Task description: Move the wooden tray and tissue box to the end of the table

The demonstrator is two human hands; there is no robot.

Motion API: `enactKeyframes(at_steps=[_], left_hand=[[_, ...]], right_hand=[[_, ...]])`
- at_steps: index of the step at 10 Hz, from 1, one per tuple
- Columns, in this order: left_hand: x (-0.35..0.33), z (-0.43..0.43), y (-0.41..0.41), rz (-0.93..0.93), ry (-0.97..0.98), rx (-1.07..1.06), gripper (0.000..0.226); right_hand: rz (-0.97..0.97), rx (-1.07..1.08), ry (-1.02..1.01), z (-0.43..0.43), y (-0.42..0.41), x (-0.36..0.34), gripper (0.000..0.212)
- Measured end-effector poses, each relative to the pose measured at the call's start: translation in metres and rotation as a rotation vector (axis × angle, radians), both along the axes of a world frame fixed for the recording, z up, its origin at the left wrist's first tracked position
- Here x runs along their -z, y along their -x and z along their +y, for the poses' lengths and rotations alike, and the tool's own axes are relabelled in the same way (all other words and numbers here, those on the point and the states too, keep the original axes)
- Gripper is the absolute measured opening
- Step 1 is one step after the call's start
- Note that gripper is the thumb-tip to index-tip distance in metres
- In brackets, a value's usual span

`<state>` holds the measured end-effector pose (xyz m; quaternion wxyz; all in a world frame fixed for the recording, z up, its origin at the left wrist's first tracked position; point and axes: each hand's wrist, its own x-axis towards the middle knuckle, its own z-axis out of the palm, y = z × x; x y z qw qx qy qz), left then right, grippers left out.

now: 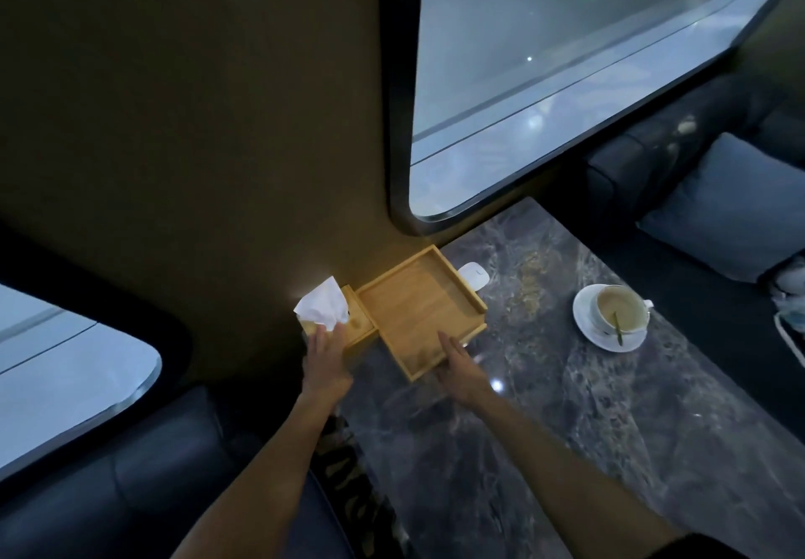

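My left hand (324, 351) rests with spread fingers on the near side of the small bamboo-coloured wooden tissue box (348, 323), gripping it lightly at its edge, just under the crumpled white tissue (323, 306) that pokes up out of the top. My right hand (459, 364) lies over the near corner of the shallow square wooden tray (418, 310), fingers stretched flat across its smooth pale floor and the thumb side down by the low rim; in the dim light I cannot tell whether the fingers actually pinch the rim or only press on it.

The tray and the box sit side by side, touching, the box to the left. Both are at the far end of the dark grey marble table (566, 406), pushed up against the matte olive-brown wall (196, 122). The tray has straight raised walls and a visible lengthwise grain. The tabletop is polished and veined, with small glints of light on it.

Just behind the tray's right corner lies a small rounded white object (474, 274), partly hidden by the rim. Well apart to the right stands a white ceramic cup (618, 306) on a round white saucer (590, 332), holding a pale milky drink with a thin stick or spoon leaning in it.

Above the table is a large window (566, 57) with a thick rounded black frame. A dark padded seat with a blue-grey cushion (732, 205) stands across the table.
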<state>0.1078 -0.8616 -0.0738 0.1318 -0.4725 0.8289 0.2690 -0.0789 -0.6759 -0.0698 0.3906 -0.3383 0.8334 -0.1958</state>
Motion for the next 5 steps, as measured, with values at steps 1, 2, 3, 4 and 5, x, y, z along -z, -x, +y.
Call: enactKeyframes(at_steps=[1, 2, 3, 4, 5], left_hand=[[-0.015, 0.038, -0.007, 0.034, 0.056, 0.033, 0.070], [-0.031, 0.068, -0.012, 0.033, 0.026, 0.052, 0.065], [-0.052, 0.078, -0.014, -0.061, 0.007, 0.098, 0.058], [-0.076, 0.076, -0.005, -0.065, 0.038, 0.148, 0.048], [-0.107, 0.079, 0.008, -0.071, 0.081, 0.196, 0.043]], right_hand=[[0.065, 0.048, 0.063, 0.019, 0.009, -0.020, 0.071], [0.155, 0.025, 0.010, 0.036, 0.015, -0.033, 0.064], [0.161, -0.003, -0.025, 0.048, 0.014, -0.051, 0.060], [0.156, -0.034, -0.020, 0.048, 0.010, -0.066, 0.056], [0.090, 0.013, 0.018, 0.050, 0.009, -0.081, 0.063]])
